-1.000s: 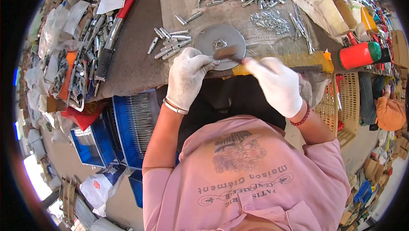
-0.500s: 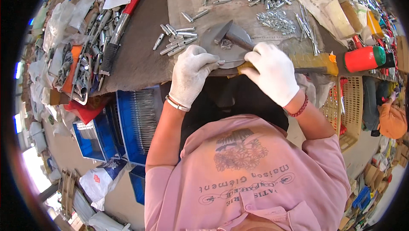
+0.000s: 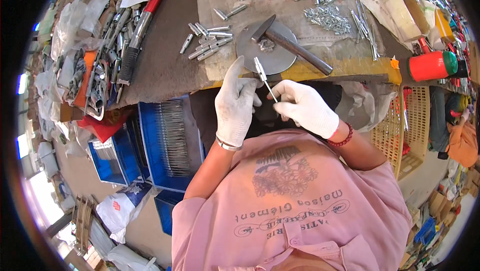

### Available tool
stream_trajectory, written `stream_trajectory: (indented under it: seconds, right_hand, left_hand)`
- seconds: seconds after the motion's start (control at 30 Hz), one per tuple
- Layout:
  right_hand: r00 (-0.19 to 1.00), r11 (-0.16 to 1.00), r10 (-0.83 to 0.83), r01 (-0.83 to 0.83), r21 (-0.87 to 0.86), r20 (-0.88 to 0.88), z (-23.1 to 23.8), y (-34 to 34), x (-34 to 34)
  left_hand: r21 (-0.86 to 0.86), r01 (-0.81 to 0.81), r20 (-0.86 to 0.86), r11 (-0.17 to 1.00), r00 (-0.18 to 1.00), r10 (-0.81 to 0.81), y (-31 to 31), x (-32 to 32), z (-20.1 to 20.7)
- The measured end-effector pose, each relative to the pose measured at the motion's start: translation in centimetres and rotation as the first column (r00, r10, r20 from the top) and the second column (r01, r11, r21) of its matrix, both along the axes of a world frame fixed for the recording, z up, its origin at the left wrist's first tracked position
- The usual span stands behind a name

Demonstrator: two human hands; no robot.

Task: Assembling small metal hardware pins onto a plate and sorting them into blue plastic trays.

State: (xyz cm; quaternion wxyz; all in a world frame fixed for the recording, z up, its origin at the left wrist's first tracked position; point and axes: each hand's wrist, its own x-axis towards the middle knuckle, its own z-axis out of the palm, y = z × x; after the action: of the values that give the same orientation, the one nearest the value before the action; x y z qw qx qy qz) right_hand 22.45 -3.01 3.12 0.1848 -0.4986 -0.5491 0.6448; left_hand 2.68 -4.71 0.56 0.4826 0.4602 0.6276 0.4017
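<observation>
The right hand [image 3: 311,111] pinches a slim rod [image 3: 262,72] in its fingers [image 3: 287,88], near a hammer [image 3: 296,49].

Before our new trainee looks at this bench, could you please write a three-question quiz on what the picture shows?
1. Which hand pinches the slim silver metal rod with a thicker end?
2. True or false: the dark-handled metal hammer lies across the round grey metal disc.
3. Where is the red cylindrical container with a green end, seen from the person's place?
a) left of the disc
b) right of the disc
c) on top of the disc

Key: 1. the white-gloved right hand; 2. true; 3. b.
</observation>
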Motion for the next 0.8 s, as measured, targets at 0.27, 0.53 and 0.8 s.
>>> stream_trajectory:
  seconds: [0.27, 0.53, 0.8]
  right_hand:
    - [0.993, 0.982, 0.054, -0.072, 0.175, 0.101, -1.1, -1.8, -3.2]
    - [0.986, 0.986, 0.164, -0.163, 0.029, -0.040, -1.8, -1.9, -3.3]
    - [0.977, 0.976, 0.213, -0.211, -0.061, 0.018, -4.0, -1.7, -4.4]
  left_hand:
    - [-0.121, -0.090, 0.243, 0.989, 0.963, 0.118, -1.2, -1.8, 0.5]
    - [-0.033, -0.390, 0.309, 0.920, 0.872, 0.380, -5.8, -8.8, -0.2]
    - [0.110, -0.810, -0.522, 0.575, 0.446, 0.727, -20.9, -24.1, -16.3]
